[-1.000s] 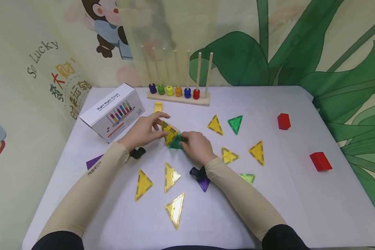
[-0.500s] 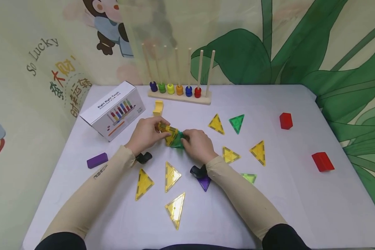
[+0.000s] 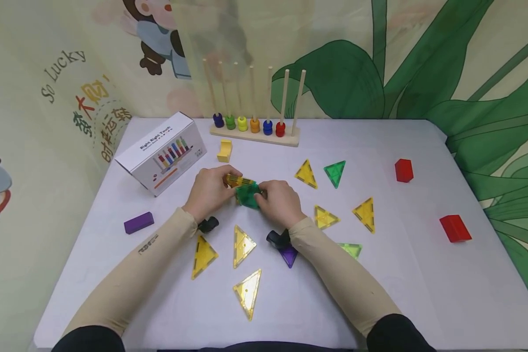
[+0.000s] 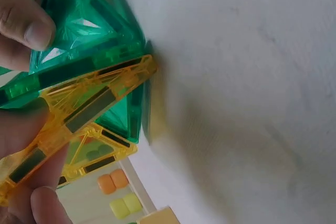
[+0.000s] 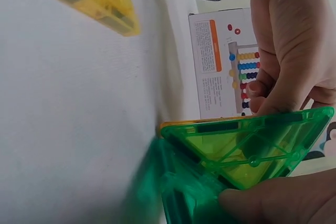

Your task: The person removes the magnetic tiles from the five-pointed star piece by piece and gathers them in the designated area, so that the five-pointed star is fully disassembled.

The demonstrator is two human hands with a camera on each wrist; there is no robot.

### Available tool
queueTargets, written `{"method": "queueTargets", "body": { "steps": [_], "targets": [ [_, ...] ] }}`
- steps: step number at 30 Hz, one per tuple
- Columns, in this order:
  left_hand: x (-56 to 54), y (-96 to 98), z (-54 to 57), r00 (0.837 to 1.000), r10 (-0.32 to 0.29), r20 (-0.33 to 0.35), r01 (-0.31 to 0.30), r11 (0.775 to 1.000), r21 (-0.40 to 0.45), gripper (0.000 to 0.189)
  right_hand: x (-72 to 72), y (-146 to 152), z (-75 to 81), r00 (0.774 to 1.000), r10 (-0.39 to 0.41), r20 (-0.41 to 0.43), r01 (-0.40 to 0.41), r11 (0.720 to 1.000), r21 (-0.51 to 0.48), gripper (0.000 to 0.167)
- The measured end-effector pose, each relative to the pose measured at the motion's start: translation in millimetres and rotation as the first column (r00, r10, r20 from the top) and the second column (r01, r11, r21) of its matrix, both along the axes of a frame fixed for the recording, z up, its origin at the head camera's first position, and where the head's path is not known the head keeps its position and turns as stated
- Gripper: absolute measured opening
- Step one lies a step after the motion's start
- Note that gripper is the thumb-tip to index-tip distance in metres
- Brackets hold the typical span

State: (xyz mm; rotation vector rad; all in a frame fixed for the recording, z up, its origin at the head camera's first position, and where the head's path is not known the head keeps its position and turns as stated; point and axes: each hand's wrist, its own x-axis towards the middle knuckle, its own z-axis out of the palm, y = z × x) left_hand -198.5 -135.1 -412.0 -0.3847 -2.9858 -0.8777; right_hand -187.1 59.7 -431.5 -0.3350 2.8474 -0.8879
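Observation:
In the head view, my left hand [image 3: 210, 191] pinches a yellow triangular magnetic tile [image 3: 240, 180] between thumb and fingers. Opposite it, my right hand [image 3: 282, 204] holds a green triangular magnetic tile [image 3: 247, 196], its thumb on the near face. The left wrist view has yellow tiles [image 4: 90, 113] meeting green tiles [image 4: 86, 22] along an edge, the group tilted up and its lower corner close to the white tabletop. In the right wrist view, two green tiles [image 5: 247, 142] join at an angle, with yellow showing through one. My fingers hide part of the group.
Around the hands lie loose yellow triangles [image 3: 245, 246], a purple triangle [image 3: 289, 255] and a green triangle [image 3: 335, 173]. A white box [image 3: 162, 152], a pegged bead rack [image 3: 255, 134] and a yellow block [image 3: 224, 150] stand behind. Red blocks [image 3: 404, 170] are right, a purple block [image 3: 139, 223] left.
My left hand has shifted right and its spread fingers have closed in on the yellow tile. The green tile has tipped up and now covers more of the yellow. My right hand has barely moved.

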Motion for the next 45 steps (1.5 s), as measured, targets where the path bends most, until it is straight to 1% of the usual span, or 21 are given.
{"method": "queueTargets", "body": {
  "steps": [7,11,15,18,23,26,28,31,38,41,45],
  "targets": [
    [3.4,2.3,-0.6,1.0,-0.019,-0.016,0.019,1.0,0.011,0.029,-6.3,2,2.8,0.997,0.002,0.072,0.001,0.999,-0.041,0.02],
    [3.1,2.1,-1.6,1.0,-0.022,-0.01,0.022,1.0,0.021,0.028,-8.2,2,2.3,0.996,0.002,0.085,0.001,0.999,-0.045,0.019],
    [3.2,0.9,-2.5,1.0,-0.014,-0.007,0.014,1.0,0.027,0.03,-8.1,1,1.5,0.997,0.023,0.069,-0.021,0.999,-0.03,0.026],
    [3.8,1.4,-4.4,1.0,-0.002,-0.019,0.003,1.0,0.031,0.028,-6.4,0,1.2,0.999,0.034,0.042,-0.034,0.999,-0.001,0.031],
    [4.6,5.1,-5.5,0.998,0.009,-0.061,-0.007,0.999,0.033,0.026,-0.1,-3,2.3,0.998,0.057,-0.042,-0.054,0.996,0.071,0.029],
    [3.8,8.4,-4.6,0.997,0.002,-0.083,0.0,1.0,0.025,0.028,4.4,-5,3.5,0.991,0.092,-0.099,-0.08,0.99,0.117,0.027],
    [3.0,10.2,-4.2,0.996,-0.002,-0.086,0.003,1.0,0.019,0.028,6.3,-6,3.8,0.987,0.108,-0.121,-0.091,0.986,0.136,0.026],
    [2.8,11.8,-3.5,0.997,0.008,-0.072,-0.007,1.0,0.004,0.03,7.5,-6,3.5,0.987,0.104,-0.123,-0.089,0.988,0.128,0.026],
    [5.7,10.9,-2.2,0.999,0.025,-0.039,-0.025,1.0,-0.015,0.035,7.7,1,0.3,0.993,0.092,-0.076,-0.088,0.995,0.057,0.028],
    [6.4,9.5,-2.9,0.999,0.025,-0.02,-0.025,1.0,-0.01,0.038,8.5,3,-1.3,0.992,0.106,-0.074,-0.103,0.994,0.047,0.029],
    [6.3,7.8,-3.5,1.0,0.019,-0.011,-0.019,1.0,0.002,0.038,10.3,5,-2.6,0.983,0.159,-0.091,-0.156,0.987,0.047,0.028]
  ]
}}
